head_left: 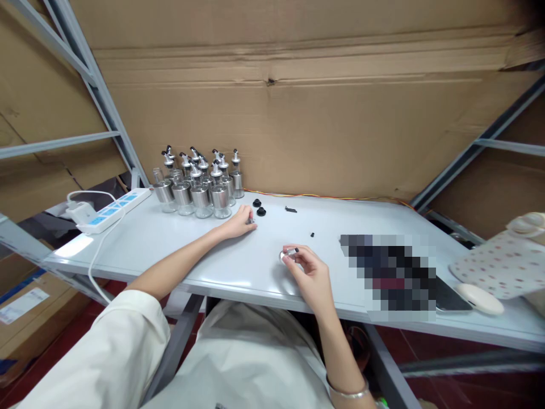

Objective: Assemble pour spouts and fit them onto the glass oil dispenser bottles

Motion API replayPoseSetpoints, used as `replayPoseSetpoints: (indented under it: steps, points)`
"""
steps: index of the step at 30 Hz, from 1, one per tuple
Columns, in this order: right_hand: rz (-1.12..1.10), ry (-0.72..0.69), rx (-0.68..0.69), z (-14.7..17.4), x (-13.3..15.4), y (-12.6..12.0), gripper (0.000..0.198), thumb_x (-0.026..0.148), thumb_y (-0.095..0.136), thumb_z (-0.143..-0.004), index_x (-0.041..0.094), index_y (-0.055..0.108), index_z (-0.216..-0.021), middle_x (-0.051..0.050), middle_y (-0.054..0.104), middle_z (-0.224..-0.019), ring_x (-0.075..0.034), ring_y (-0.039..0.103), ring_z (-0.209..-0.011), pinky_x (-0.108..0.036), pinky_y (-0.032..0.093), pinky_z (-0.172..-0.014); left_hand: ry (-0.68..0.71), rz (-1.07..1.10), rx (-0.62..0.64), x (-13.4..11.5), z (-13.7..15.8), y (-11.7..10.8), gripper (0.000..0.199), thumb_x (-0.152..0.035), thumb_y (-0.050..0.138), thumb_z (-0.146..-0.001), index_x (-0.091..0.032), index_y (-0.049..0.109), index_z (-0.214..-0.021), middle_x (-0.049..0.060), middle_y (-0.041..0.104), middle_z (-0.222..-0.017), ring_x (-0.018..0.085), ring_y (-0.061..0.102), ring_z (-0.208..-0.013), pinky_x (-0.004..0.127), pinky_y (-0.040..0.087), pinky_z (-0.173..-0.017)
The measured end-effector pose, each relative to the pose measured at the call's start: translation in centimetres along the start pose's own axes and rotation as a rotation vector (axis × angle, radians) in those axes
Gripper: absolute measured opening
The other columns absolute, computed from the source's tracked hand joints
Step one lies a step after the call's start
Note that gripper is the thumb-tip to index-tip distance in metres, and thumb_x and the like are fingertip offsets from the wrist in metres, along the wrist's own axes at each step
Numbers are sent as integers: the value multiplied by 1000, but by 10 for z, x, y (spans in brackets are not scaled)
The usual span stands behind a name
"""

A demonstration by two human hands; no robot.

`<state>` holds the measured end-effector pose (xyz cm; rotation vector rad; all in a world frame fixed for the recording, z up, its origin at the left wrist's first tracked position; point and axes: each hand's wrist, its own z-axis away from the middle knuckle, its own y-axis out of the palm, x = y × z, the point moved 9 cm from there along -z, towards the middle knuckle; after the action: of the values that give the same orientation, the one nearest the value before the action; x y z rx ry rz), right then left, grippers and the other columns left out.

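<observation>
My right hand is closed round a silver pourer top with a small black tip, held just above the front part of the table. Farther back and to the left, my left hand rests low at the tabletop with its fingers pinched. A small greyish piece shows at those fingertips, too little of it visible to name. Right beside that hand lie two black round stoppers. A thin black part and a tiny black piece lie between and beyond the hands.
Several glass bottles with steel sleeves, most with pourer tops, crowd the back left. A white power strip with a cable lies left. At right are a phone, a cream oval object and a spotted container. Cardboard walls the back.
</observation>
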<state>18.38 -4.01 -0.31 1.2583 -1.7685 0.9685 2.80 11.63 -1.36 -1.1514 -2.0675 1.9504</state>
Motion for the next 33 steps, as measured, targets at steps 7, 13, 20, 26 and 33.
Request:
replayPoseSetpoints:
  steps: [7,13,20,26,33]
  points:
    - [8,8,12,0,-2,1,13,32,62,-80,19,65,-78,-8,66,-93,-18,61,-85,-31,49,-74,3,12,-114,-6,-11,-13,29,-37,47,-87,-15,46,-106,9,52,-109,19,51,-98,32,41,-90]
    - [-6,26,0,1,-3,0,15,34,62,-79,19,65,-81,-7,65,-91,-18,61,-79,-32,49,-74,-40,-193,-5,-9,-38,-2,38,-31,48,-85,-14,48,-119,12,58,-112,23,54,-105,35,41,-91]
    - [-64,70,-23,1,-9,-1,23,33,64,-78,20,62,-96,-7,66,-93,-16,62,-80,-32,50,-76,-15,-276,9,-16,-56,3,22,-24,48,-84,-12,59,-99,16,61,-106,28,56,-101,39,41,-88]
    - [-102,68,-27,1,-10,-1,29,32,65,-76,20,61,-103,-7,68,-93,-15,62,-76,-32,50,-76,240,-150,-33,-57,-12,-10,18,-22,49,-85,-15,55,-101,8,58,-101,18,57,-94,31,45,-86]
    - [-135,88,-75,1,-7,-5,19,33,69,-73,20,64,-86,-5,68,-85,-15,63,-72,-30,51,-71,869,-120,-405,-124,75,-18,9,-15,46,-86,-16,50,-95,9,57,-93,16,58,-87,28,50,-75]
